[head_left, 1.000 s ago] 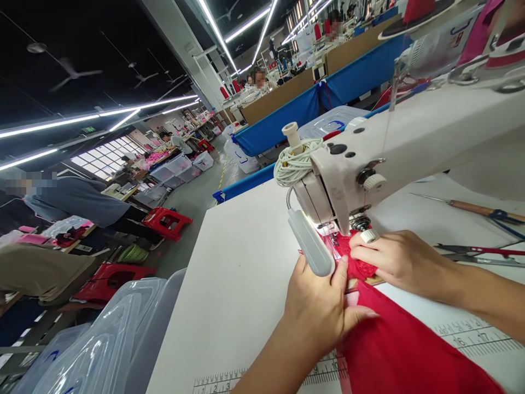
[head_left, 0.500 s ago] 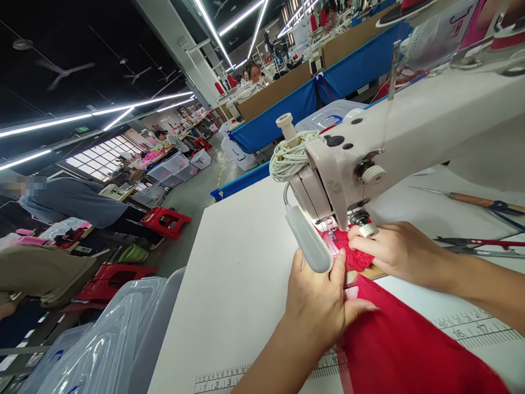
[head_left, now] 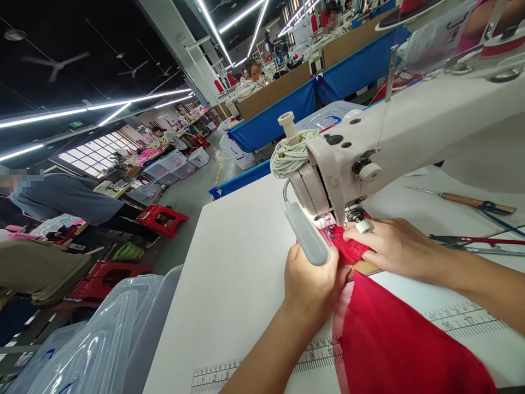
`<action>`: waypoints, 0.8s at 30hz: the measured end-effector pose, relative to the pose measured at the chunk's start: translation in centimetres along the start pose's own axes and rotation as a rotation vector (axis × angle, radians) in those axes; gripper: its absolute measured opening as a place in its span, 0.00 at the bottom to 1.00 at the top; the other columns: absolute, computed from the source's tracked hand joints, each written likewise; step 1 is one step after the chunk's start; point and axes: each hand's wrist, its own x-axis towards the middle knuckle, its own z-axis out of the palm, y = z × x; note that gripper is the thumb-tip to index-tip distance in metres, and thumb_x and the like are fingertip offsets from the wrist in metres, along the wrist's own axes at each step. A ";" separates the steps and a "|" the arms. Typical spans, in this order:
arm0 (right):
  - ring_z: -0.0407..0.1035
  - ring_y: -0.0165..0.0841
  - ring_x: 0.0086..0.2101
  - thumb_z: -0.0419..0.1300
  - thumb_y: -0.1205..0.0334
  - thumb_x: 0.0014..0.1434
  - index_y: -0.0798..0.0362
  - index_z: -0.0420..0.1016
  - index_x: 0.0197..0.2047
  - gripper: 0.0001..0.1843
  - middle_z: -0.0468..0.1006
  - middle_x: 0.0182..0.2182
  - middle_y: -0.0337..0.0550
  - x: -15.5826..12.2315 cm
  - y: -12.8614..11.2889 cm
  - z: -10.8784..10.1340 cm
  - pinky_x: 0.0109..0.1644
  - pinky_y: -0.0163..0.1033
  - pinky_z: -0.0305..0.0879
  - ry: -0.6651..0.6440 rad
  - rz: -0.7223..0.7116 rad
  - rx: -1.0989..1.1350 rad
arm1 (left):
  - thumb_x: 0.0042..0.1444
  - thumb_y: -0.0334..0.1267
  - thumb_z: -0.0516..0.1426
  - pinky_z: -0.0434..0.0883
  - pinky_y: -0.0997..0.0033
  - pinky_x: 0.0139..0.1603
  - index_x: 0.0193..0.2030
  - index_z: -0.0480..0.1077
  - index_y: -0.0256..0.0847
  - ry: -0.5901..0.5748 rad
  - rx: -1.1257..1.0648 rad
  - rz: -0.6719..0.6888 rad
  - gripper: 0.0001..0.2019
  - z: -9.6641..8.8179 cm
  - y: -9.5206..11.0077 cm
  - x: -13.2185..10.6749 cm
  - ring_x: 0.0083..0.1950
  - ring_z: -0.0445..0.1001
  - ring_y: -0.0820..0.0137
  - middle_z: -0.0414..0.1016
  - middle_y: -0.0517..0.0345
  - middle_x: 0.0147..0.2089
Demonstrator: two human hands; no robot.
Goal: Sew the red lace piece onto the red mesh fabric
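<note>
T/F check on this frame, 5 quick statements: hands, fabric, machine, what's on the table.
1. Both hands rest on the red fabric at the sewing machine. True: left hand, right hand.
2. The fabric is blue. False: red, with red lace near the needle.
3. A printed ruler scale runs along the table edge. True.
4. The right hand holds scissors. False: it presses the lace.
5. A coil of white cord sits on the machine head. True.

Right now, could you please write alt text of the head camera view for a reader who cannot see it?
Two bare hands, left hand and right hand, press red fabric flat under the needle area of a white sewing machine on a white table. Scissors lie at right.
</note>
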 end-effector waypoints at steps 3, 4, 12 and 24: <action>0.67 0.34 0.26 0.54 0.71 0.57 0.51 0.75 0.43 0.13 0.78 0.34 0.42 0.1 -0.2 -0.2 0.27 0.38 0.54 0.003 -0.005 -0.040 | 0.66 0.33 0.54 0.61 0.69 0.26 0.28 0.67 0.41 0.075 -0.047 0.034 0.13 0.6 -0.1 -0.1 0.29 0.66 0.70 0.67 0.60 0.26; 0.67 0.34 0.25 0.55 0.70 0.57 0.51 0.75 0.44 0.13 0.78 0.34 0.42 0.1 -0.2 -0.3 0.26 0.38 0.54 0.008 -0.012 -0.051 | 0.66 0.30 0.53 0.58 0.70 0.24 0.27 0.66 0.41 0.092 -0.047 0.049 0.14 0.8 -0.1 -0.1 0.28 0.64 0.71 0.66 0.60 0.26; 0.73 0.32 0.31 0.56 0.68 0.65 0.49 0.77 0.46 0.10 0.81 0.40 0.43 0.0 -0.8 -0.5 0.33 0.36 0.62 0.010 -0.059 0.125 | 0.68 0.29 0.46 0.73 0.67 0.36 0.41 0.69 0.40 0.039 -0.438 -0.052 0.12 0.9 -1.1 -0.1 0.36 0.73 0.67 0.73 0.52 0.37; 0.70 0.32 0.29 0.52 0.72 0.67 0.50 0.75 0.42 0.12 0.79 0.34 0.41 0.0 -1.4 -0.5 0.31 0.37 0.63 0.066 -0.027 0.069 | 0.65 0.34 0.57 0.74 0.67 0.41 0.36 0.67 0.41 0.060 -0.641 -0.224 0.05 1.5 -0.8 0.1 0.41 0.73 0.66 0.73 0.55 0.40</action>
